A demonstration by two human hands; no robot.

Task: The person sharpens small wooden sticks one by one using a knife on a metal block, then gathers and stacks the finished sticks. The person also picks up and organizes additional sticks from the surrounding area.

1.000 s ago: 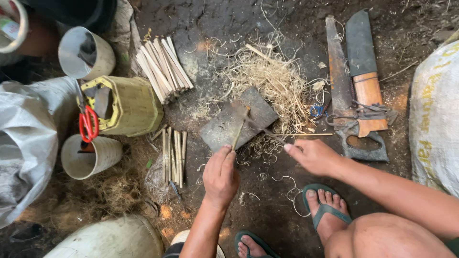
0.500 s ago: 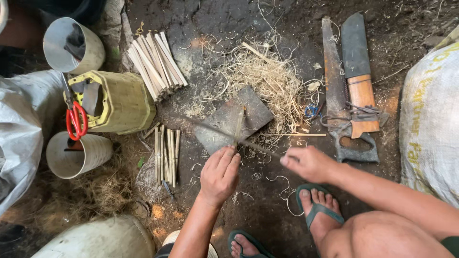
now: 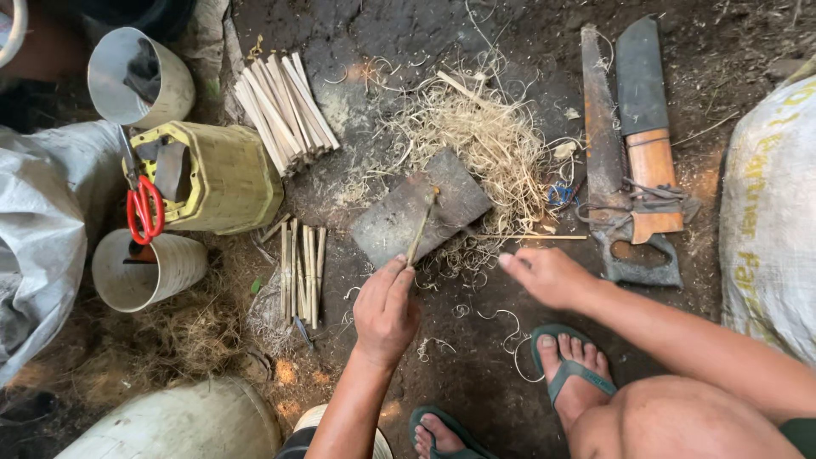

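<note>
Fingers of left hand [image 3: 384, 310] pinch bamboo stick [image 3: 422, 226] against flat dark slab [image 3: 418, 218]; right hand [image 3: 551, 275], open and empty, hovers just right of slab; saw [image 3: 605, 161] lies farther right.

Dark, damp bare-earth floor [image 3: 476, 382] strewn with pale curled wood shavings [image 3: 493, 140]; soft daylight falls evenly; a white woven plastic sack [image 3: 769, 221] borders the right edge.

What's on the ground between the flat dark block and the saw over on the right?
In the head view, a heap of pale wood shavings lies between the dark block and the saw.
</note>
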